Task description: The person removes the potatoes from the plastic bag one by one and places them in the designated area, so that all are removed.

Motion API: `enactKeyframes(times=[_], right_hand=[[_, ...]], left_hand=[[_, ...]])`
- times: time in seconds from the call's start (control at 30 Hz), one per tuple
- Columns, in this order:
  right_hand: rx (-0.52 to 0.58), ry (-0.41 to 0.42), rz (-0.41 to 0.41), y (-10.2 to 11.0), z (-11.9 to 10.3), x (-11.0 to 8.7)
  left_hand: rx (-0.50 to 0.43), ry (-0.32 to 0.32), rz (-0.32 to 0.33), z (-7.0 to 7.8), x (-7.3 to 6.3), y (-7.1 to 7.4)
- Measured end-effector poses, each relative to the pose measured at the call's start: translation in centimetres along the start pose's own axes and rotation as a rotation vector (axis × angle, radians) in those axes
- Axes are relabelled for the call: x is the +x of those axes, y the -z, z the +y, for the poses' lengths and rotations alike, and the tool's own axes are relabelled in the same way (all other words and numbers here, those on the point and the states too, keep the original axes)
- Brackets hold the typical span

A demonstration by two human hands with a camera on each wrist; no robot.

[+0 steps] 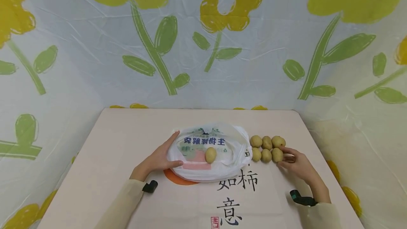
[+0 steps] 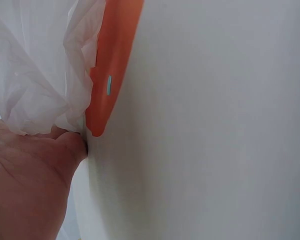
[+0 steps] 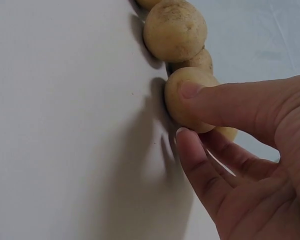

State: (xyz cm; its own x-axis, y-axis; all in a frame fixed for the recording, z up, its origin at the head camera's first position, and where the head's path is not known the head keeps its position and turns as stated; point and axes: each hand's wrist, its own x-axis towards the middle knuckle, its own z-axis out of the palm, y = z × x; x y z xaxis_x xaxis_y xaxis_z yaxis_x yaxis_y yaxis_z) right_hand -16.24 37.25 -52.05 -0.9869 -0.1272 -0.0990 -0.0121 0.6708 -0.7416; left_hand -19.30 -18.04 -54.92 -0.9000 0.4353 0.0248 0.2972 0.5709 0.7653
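A white plastic bag with printed characters lies mouth-up on the table, with one potato inside it. My left hand holds the bag's left side, the thumb across its near edge and the fingers along the far part of that side. From the left wrist, crumpled plastic hides most fingers of the left hand. To the right of the bag, several potatoes stand in two rows. My right hand pinches the rightmost near-row potato between thumb and fingers.
The pale table carries an orange patch partly under the bag, and black brush characters in front of it. Flower-printed sheeting hangs behind the table and along both sides. Dark wrist devices are on both arms.
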Motion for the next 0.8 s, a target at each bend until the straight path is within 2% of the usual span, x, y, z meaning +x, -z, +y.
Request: enactKeyframes(times=[0.2, 0.47, 0.8], right_hand=[[-0.011, 0.015, 0.011, -0.07, -0.13, -0.18], [-0.041, 0.029, 0.022, 0.21, -0.12, 0.02], [-0.026, 0.059, 0.03, 0.37, 0.03, -0.14]], left_hand=[[0.005, -0.017, -0.002, -0.09, -0.12, -0.03], [0.032, 0.003, -0.015, 0.17, 0.15, 0.28], [0.02, 0.014, -0.025, 0.17, 0.14, 0.2]])
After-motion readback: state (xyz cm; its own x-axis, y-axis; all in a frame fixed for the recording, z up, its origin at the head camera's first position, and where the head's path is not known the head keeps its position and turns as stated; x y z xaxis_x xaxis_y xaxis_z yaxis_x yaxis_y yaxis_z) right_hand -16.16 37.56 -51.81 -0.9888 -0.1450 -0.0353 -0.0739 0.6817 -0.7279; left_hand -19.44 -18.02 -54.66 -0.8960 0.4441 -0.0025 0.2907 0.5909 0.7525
